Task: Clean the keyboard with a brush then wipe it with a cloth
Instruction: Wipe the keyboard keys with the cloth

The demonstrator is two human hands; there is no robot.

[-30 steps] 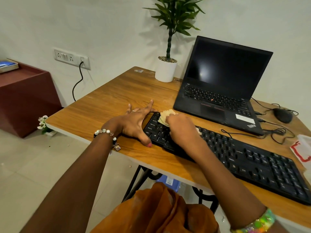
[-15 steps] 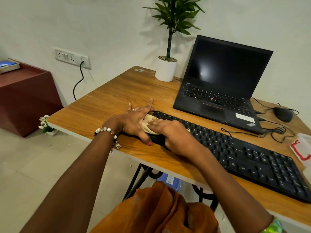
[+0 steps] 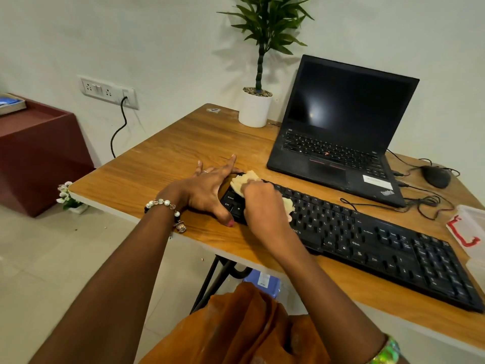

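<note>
A long black keyboard [image 3: 367, 240] lies slanted across the wooden desk [image 3: 168, 158]. My right hand [image 3: 262, 203] presses a crumpled cream cloth [image 3: 244, 182] onto the keys at the keyboard's left end; part of the cloth shows past my fingers on the right. My left hand [image 3: 207, 190] lies flat with fingers spread against the keyboard's left edge, thumb at its front corner. No brush is in view.
An open black laptop [image 3: 338, 132] stands behind the keyboard, with a white potted plant [image 3: 256, 106] to its left. A black mouse [image 3: 435, 176] and tangled cables [image 3: 425, 203] lie at the right. A clear container with a red clip [image 3: 469, 232] sits at the right edge.
My right hand slid the cloth left to the keyboard's left end, then back a little to the right and up. My left hand has stayed braced at the left edge.
</note>
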